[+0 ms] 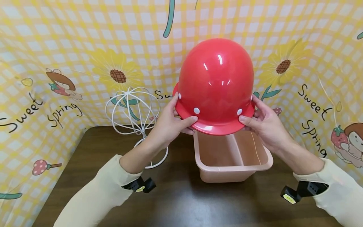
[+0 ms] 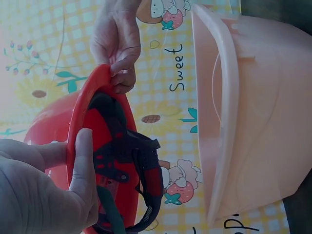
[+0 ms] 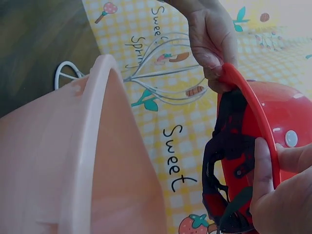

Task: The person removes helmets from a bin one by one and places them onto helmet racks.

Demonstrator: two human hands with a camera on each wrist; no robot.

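Observation:
A red hard hat (image 1: 216, 78) is held up above the pink bin, its dome upward in the head view. My left hand (image 1: 173, 121) grips the brim on one side, thumb near a white rivet. On the opposite side my right hand (image 1: 266, 121) pinches the brim between thumb and fingers. Both wrist views show the black inner harness (image 2: 146, 170) and a dark green strap (image 3: 236, 209) inside the shell. Below the hat stands the open pink bin (image 1: 235, 175), whose interior is partly hidden by the brim.
A white wire stand (image 1: 129, 93) with a round cage top and ring base is left of the bin, partly behind my left forearm. Both stand on a dark wooden table (image 1: 85, 176). Yellow checked cloth (image 1: 158, 19) hangs behind and at the sides.

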